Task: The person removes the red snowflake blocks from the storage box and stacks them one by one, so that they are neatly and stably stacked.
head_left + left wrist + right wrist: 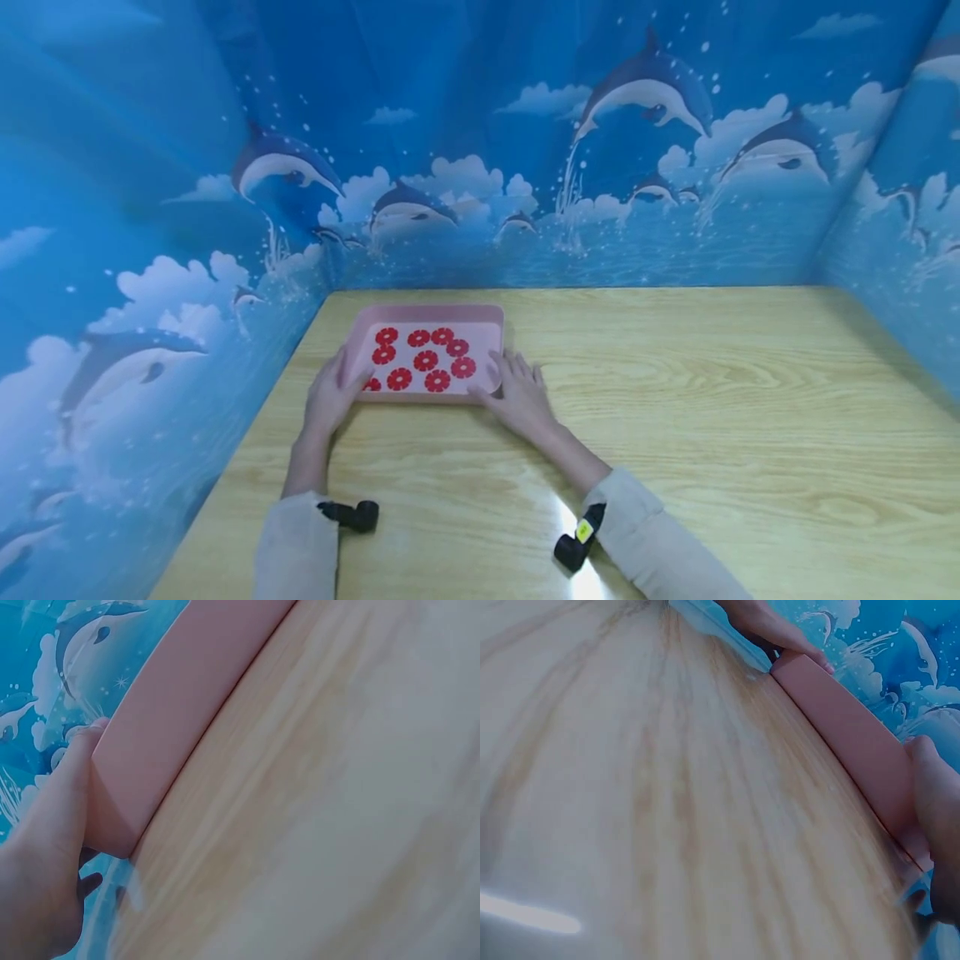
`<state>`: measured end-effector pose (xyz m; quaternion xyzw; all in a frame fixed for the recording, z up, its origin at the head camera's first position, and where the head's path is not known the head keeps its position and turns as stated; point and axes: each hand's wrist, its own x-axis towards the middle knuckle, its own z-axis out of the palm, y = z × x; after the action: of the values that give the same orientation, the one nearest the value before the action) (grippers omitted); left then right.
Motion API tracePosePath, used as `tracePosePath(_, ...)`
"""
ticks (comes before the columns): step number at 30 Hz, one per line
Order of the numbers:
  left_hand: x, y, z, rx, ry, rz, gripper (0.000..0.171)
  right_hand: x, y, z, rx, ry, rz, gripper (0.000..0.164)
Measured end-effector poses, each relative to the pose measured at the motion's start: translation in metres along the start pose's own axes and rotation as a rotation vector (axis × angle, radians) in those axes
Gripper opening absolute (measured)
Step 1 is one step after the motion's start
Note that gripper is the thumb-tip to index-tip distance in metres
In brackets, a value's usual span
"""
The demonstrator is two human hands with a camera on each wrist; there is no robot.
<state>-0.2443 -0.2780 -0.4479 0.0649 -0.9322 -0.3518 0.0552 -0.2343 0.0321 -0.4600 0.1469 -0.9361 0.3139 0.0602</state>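
Note:
A shallow pink tray [431, 313] rests on the wooden table toward its far left. Several flat red discs with notched edges and pale centres [425, 361] lie spread over its white bottom. At the tray's left end my left hand [330, 404] grips the wall, thumb over the rim near the front corner. The right hand [522, 402] holds the opposite end likewise, thumb over the rim and fingers along the outside. Both wrist views show the tray's front wall [176, 712] low against the tabletop, with most of the fingers hidden behind it.
The light wooden table [697, 400] stretches right and toward me. Blue dolphin-print sheets [465, 100] stand along its back, left and right edges. A black wrist camera is strapped at each sleeve, one by the left cuff [363, 517]. Light glares off the front tabletop.

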Motion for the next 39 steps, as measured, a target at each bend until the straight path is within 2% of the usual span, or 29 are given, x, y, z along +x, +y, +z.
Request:
tracePosePath(4, -0.002, 0.000, 0.001, -0.047, -0.007, -0.032, 0.087, -0.001, -0.001, -0.001, 0.004, -0.006, 0.007, 0.080)
tracePosePath(9, -0.006, 0.000, 0.004, -0.078, 0.017, -0.013, 0.085, -0.004, 0.002, -0.004, 0.009, -0.004, 0.000, 0.078)
tracePosePath(17, -0.013, 0.006, 0.010, -0.069, 0.035, 0.001, 0.083, -0.011, 0.009, -0.009, 0.048, -0.007, -0.011, 0.075)
tracePosePath(23, -0.019, 0.012, 0.016, -0.060, 0.048, 0.012, 0.082, -0.015, 0.016, -0.014, 0.030, -0.004, -0.027, 0.074)
tracePosePath(39, -0.033, 0.027, 0.032, -0.038, 0.106, 0.093, 0.081, -0.032, 0.031, -0.033, 0.031, 0.001, -0.055, 0.074)
